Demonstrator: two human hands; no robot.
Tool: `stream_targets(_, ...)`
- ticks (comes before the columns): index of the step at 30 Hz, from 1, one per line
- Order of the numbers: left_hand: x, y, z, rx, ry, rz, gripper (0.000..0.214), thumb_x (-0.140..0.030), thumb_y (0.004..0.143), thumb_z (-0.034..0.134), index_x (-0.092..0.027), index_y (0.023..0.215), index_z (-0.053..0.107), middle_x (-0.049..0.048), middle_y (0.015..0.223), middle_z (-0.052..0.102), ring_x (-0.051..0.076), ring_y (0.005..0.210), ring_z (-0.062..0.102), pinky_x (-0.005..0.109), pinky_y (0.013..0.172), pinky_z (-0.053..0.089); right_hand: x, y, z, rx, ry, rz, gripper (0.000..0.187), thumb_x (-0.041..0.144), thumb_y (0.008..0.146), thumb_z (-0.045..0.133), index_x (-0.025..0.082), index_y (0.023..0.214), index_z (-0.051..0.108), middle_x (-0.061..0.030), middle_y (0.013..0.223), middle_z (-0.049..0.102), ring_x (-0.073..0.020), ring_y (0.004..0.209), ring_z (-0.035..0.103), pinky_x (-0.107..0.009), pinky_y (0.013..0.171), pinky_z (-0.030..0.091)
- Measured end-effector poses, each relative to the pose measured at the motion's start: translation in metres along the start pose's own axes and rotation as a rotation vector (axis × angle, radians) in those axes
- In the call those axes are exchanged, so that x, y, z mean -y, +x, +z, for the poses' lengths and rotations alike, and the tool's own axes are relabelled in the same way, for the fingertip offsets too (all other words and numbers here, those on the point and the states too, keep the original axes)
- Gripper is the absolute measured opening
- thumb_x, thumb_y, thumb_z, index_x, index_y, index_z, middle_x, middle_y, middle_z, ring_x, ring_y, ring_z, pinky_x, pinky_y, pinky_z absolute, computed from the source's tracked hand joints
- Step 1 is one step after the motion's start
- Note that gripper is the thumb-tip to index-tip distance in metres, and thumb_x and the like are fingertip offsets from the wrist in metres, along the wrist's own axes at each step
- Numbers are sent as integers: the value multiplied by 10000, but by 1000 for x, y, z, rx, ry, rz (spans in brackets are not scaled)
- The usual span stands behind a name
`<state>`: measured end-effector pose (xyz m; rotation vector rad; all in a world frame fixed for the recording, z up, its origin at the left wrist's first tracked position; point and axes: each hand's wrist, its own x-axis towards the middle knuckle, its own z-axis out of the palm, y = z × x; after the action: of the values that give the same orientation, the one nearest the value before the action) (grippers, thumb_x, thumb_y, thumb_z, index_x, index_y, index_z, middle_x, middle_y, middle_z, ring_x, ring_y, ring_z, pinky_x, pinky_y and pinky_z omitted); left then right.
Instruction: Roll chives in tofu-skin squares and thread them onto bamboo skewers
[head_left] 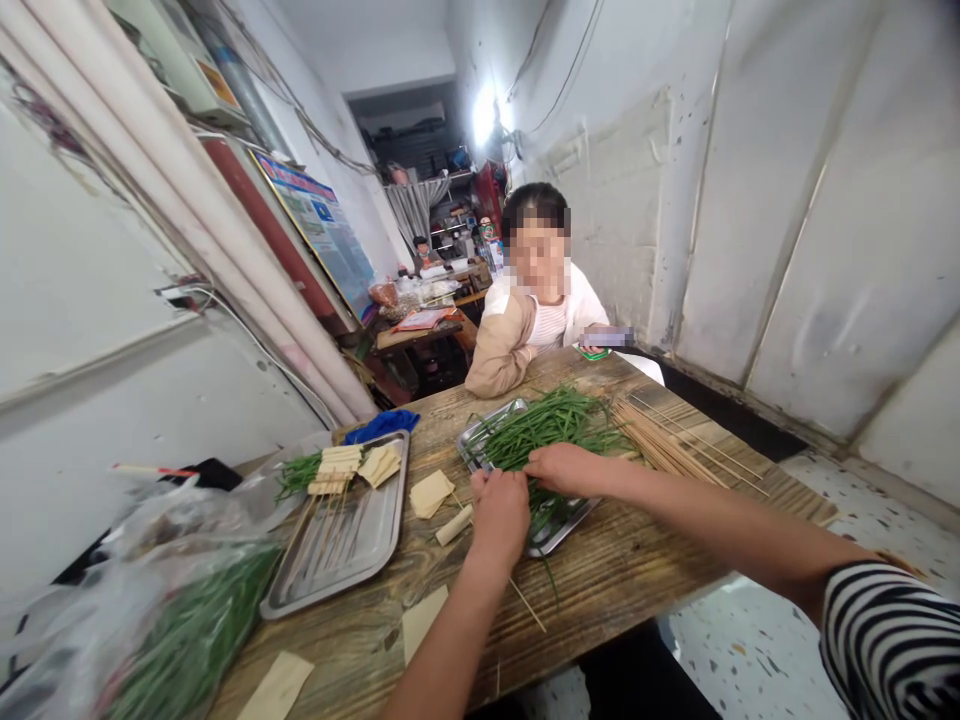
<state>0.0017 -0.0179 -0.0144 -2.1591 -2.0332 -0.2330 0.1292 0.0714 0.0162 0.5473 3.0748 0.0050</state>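
My left hand (498, 517) is closed at the near edge of a metal tray (475, 437) heaped with green chives (547, 422); a rolled tofu-skin piece (454, 524) lies just left of it and a bamboo skewer (528, 605) pokes out below. What its fingers grip is hidden. My right hand (564, 467) rests on the chives with fingers curled into them. A pile of bamboo skewers (667, 445) lies to the right of the tray.
A second metal tray (352, 545) on the left holds skewered tofu-skin rolls (334, 470). Loose tofu-skin sheets (431, 493) lie on the wooden table (637, 560). A plastic bag of chives (172, 620) sits at the near left. A person sits across the table.
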Motion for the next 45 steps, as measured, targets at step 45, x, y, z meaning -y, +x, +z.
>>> stream_targets(45, 18, 43, -17, -156, -805, 68, 332, -348, 918, 296, -182, 709, 492, 12, 673, 523, 149, 662, 484, 278, 662, 400, -13, -5, -58, -335, 262, 0, 171, 122, 740, 672, 127, 911, 679, -97, 883, 686, -200, 854, 627, -263, 739, 435)
